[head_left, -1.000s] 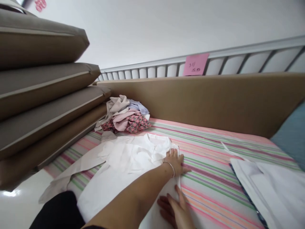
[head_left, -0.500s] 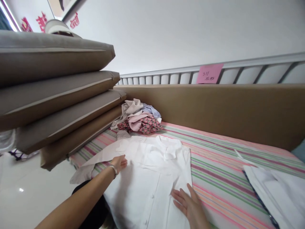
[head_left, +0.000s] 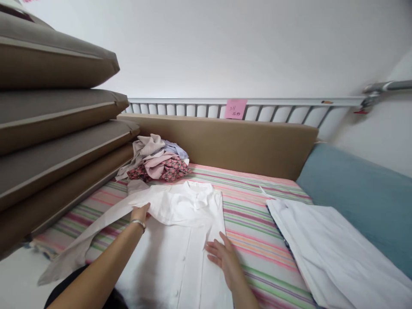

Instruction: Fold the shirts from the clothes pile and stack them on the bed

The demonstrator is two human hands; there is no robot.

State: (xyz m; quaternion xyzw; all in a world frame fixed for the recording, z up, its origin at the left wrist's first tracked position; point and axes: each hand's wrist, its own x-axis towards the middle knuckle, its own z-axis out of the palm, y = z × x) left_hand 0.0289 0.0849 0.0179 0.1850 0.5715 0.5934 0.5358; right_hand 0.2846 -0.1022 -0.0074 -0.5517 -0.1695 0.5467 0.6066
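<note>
A white button-front shirt [head_left: 170, 253] lies on the striped sheet, its collar pointing away from me. My left hand [head_left: 140, 213], with a bracelet at the wrist, is closed on the shirt's left side near the shoulder, where the cloth is raised. One sleeve trails from there down to the lower left. My right hand [head_left: 222, 255] is open over the right front of the shirt, fingers apart near the lower edge of a fold of cloth.
A rumpled pile of clothes [head_left: 159, 159] sits beyond the shirt. Folded white cloth [head_left: 325, 244] lies at the right. Stacked brown cushions [head_left: 58, 133] rise at the left. A brown padded panel [head_left: 225, 141] and a blue one [head_left: 354, 184] border the striped sheet [head_left: 257, 227].
My left hand has closed on the shirt's left side and lifted the cloth there; the sleeve has swung toward the lower left. My right hand stays open at the shirt. The view has turned right.
</note>
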